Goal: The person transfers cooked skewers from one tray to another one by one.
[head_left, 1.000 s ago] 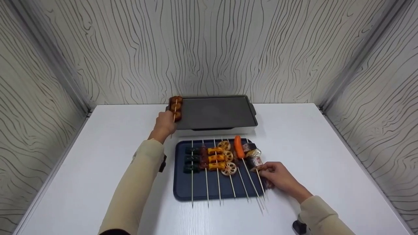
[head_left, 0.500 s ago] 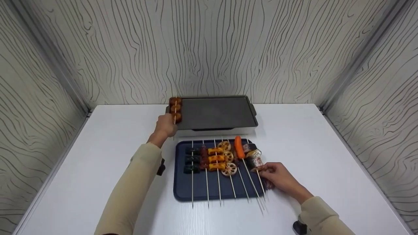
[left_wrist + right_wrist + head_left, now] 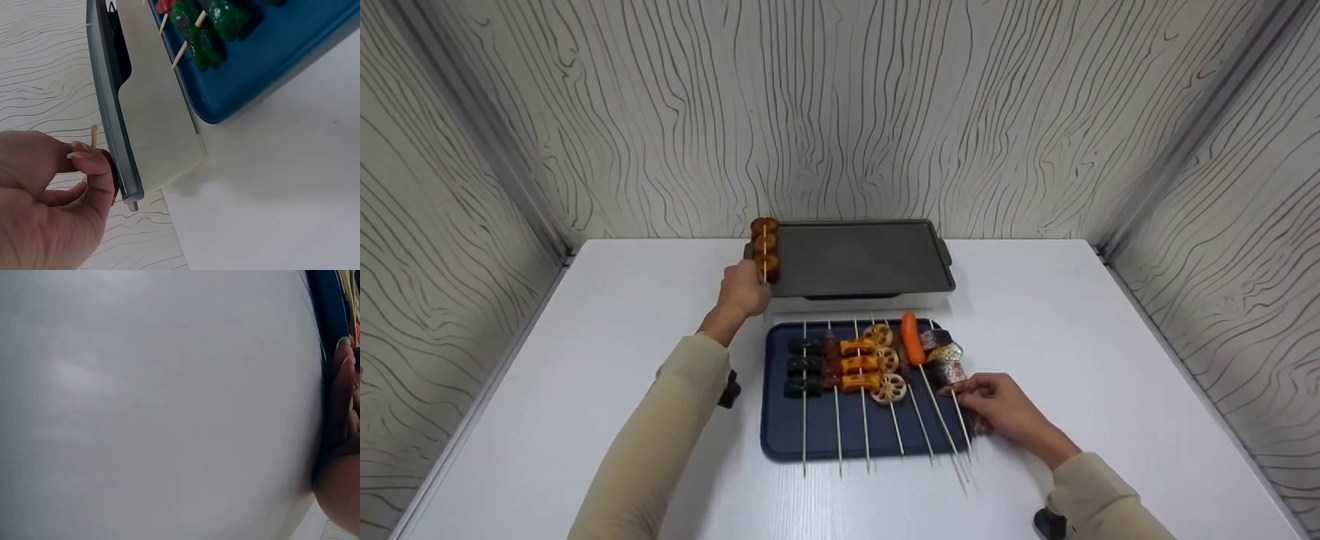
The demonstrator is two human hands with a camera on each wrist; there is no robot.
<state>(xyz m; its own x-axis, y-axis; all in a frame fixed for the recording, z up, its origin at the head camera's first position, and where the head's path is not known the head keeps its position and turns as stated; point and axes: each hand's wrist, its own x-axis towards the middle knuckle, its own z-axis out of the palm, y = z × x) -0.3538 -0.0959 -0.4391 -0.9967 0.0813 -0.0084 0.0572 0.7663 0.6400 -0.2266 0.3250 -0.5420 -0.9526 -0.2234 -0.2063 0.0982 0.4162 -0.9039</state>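
My left hand (image 3: 743, 289) grips the stick of a skewer with three round brown pieces (image 3: 765, 244), held along the left end of the dark griddle (image 3: 855, 259). In the left wrist view, a stick end (image 3: 94, 135) pokes out by the thumb and fingers, beside the griddle's edge (image 3: 115, 118). My right hand (image 3: 1001, 412) is at the right side of the blue tray (image 3: 784, 442), its fingertips pinching the stick of a skewer with silvery, fish-like pieces (image 3: 945, 364). The right wrist view catches only part of this hand (image 3: 343, 399) at the tray's edge.
On the tray lie skewers with dark green pieces (image 3: 804, 366), dark red pieces (image 3: 831, 360), yellow-orange pieces (image 3: 859, 364), lotus root slices (image 3: 891, 388) and an orange sausage (image 3: 911, 339). Their sticks overhang the front rim. Wood-grain panels (image 3: 840, 112) enclose the white table (image 3: 645, 300).
My left hand has shifted slightly down and right, and its skewer, tilted before, now lines up straighter with the griddle's left edge. The right hand has stayed in place.
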